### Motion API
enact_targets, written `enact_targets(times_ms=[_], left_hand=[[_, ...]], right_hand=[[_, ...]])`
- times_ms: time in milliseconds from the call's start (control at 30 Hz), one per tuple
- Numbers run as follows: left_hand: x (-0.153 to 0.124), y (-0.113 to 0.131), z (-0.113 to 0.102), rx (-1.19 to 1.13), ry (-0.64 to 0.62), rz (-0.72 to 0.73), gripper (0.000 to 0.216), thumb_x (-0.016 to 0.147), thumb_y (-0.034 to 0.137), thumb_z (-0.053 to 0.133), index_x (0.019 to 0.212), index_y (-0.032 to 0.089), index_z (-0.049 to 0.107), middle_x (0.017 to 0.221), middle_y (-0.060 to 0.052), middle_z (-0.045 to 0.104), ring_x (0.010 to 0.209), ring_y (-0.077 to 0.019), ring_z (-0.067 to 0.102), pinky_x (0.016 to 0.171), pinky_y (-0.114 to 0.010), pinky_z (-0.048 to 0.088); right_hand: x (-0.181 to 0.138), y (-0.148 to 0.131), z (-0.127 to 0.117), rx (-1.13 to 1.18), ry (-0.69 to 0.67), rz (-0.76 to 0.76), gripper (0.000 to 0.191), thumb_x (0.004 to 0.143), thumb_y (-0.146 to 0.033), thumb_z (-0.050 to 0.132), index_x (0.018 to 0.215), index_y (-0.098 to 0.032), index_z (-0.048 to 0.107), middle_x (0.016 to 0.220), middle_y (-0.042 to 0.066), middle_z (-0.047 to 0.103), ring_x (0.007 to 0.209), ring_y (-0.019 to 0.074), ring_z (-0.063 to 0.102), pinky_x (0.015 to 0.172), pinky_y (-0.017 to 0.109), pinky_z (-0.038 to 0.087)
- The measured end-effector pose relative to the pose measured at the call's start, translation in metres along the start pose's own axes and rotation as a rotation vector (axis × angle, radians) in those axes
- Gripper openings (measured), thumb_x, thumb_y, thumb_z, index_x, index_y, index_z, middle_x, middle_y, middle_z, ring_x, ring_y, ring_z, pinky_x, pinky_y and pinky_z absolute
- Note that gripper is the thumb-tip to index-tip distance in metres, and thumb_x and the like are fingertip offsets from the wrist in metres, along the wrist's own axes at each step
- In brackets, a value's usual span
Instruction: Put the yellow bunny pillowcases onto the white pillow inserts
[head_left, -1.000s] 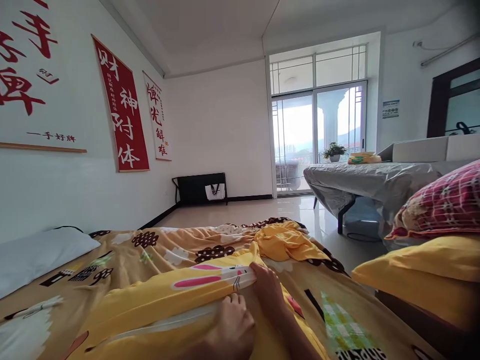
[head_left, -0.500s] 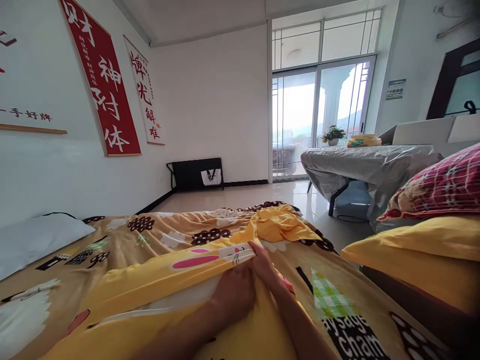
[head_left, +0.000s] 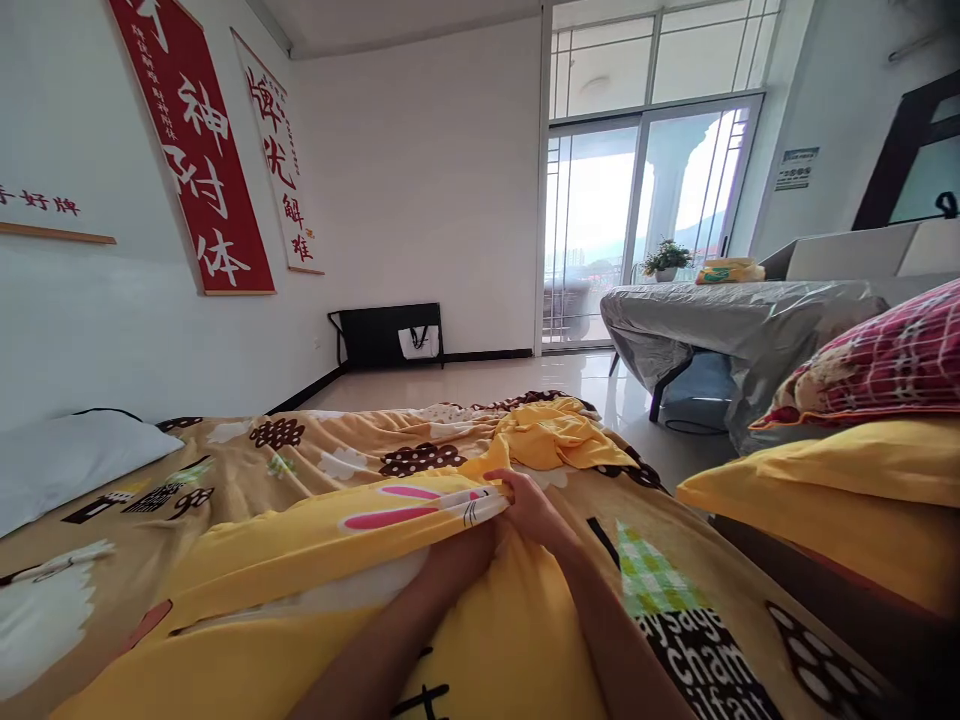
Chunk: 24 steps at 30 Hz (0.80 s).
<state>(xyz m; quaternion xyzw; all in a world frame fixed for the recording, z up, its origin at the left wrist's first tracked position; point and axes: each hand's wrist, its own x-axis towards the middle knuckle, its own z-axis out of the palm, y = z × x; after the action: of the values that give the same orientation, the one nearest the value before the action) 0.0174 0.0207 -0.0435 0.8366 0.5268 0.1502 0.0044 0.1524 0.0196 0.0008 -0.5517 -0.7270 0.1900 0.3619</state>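
Observation:
A yellow pillowcase with a pink-eared white rabbit print lies across the bed, its long side opening facing me. White stuffing, seemingly a pillow, shows through that slit. My right hand pinches the upper edge of the opening near the rabbit's face, thumb and fingers closed on the fabric. My left hand reaches into the slit just below, and the cloth hides its fingers, so I cannot tell what they hold. Beyond my hands, a loose bunched part of yellow cloth rests on the blanket.
A brown patterned blanket covers the bed. A white pillow lies at left; a yellow pillow and a red plaid pillow are stacked at right. Behind them stands a plastic-covered table with a potted plant.
My left hand has gone deeper into the opening, its knuckles now hidden under the cloth. The right hand keeps its hold on the edge. The view has tilted slightly downward.

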Motion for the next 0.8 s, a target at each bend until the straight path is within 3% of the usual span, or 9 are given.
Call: enact_targets(times_ms=[100, 233, 400, 500, 567, 700, 800], left_hand=[[-0.003, 0.002, -0.013, -0.021, 0.001, 0.026, 0.045, 0.094, 0.022, 0.029, 0.136, 0.019, 0.044, 0.140, -0.011, 0.050, 0.134, -0.0319, 0.038, 0.114, -0.055, 0.024], [-0.003, 0.002, -0.033, -0.073, -0.025, 0.114, 0.045, 0.093, 0.025, 0.031, 0.134, 0.020, 0.046, 0.139, -0.009, 0.051, 0.129, -0.0256, 0.046, 0.110, -0.043, 0.035], [0.004, -0.004, -0.040, -0.120, -0.089, 0.114, 0.036, 0.086, 0.023, 0.038, 0.108, 0.014, 0.065, 0.115, -0.014, 0.066, 0.109, -0.0283, 0.060, 0.094, -0.042, 0.048], [0.008, -0.007, -0.036, -0.191, -0.108, 0.043, 0.041, 0.090, 0.031, 0.033, 0.098, 0.014, 0.069, 0.103, -0.015, 0.070, 0.095, -0.0288, 0.066, 0.085, -0.043, 0.052], [0.012, -0.009, -0.033, -0.254, -0.073, 0.015, 0.043, 0.092, 0.035, 0.030, 0.108, 0.016, 0.065, 0.114, -0.013, 0.067, 0.107, -0.0274, 0.062, 0.094, -0.042, 0.049], [0.024, -0.019, -0.023, -0.368, 0.033, -0.036, 0.046, 0.094, 0.032, 0.023, 0.127, 0.021, 0.054, 0.134, -0.006, 0.057, 0.130, -0.0230, 0.043, 0.116, -0.043, 0.023], [0.037, -0.029, -0.011, -0.458, 0.031, -0.063, 0.047, 0.095, 0.033, 0.022, 0.129, 0.021, 0.053, 0.135, -0.004, 0.056, 0.129, -0.0228, 0.045, 0.116, -0.042, 0.026]], right_hand=[[0.003, -0.017, 0.001, -0.227, 0.043, 0.064, 0.034, 0.070, -0.003, 0.046, 0.091, -0.015, 0.070, 0.095, 0.010, 0.069, 0.097, 0.0217, 0.060, 0.084, 0.029, 0.042], [0.021, -0.036, 0.004, -0.313, 0.043, 0.112, 0.019, 0.067, -0.002, 0.053, 0.075, -0.014, 0.067, 0.097, 0.016, 0.066, 0.099, 0.0281, 0.058, 0.079, 0.033, 0.040], [0.037, -0.028, 0.019, -0.240, 0.086, 0.142, 0.031, 0.069, -0.001, 0.044, 0.090, -0.015, 0.062, 0.084, 0.012, 0.066, 0.085, 0.0238, 0.061, 0.072, 0.030, 0.040], [0.037, -0.011, 0.028, -0.091, 0.134, 0.055, 0.040, 0.065, -0.001, 0.039, 0.095, -0.018, 0.058, 0.084, 0.006, 0.066, 0.083, 0.0178, 0.059, 0.073, 0.025, 0.039], [0.039, 0.000, 0.031, 0.033, 0.161, -0.020, 0.035, 0.063, -0.005, 0.039, 0.090, -0.018, 0.056, 0.083, 0.003, 0.065, 0.080, 0.0159, 0.058, 0.072, 0.024, 0.040], [0.046, 0.013, 0.030, 0.270, 0.163, -0.102, 0.022, 0.060, -0.018, 0.045, 0.080, -0.019, 0.052, 0.072, 0.000, 0.061, 0.069, 0.0150, 0.055, 0.062, 0.023, 0.042], [0.047, 0.013, 0.026, 0.391, 0.119, -0.138, 0.030, 0.056, -0.023, 0.051, 0.086, -0.018, 0.054, 0.069, -0.001, 0.060, 0.062, 0.0132, 0.053, 0.056, 0.022, 0.040]])
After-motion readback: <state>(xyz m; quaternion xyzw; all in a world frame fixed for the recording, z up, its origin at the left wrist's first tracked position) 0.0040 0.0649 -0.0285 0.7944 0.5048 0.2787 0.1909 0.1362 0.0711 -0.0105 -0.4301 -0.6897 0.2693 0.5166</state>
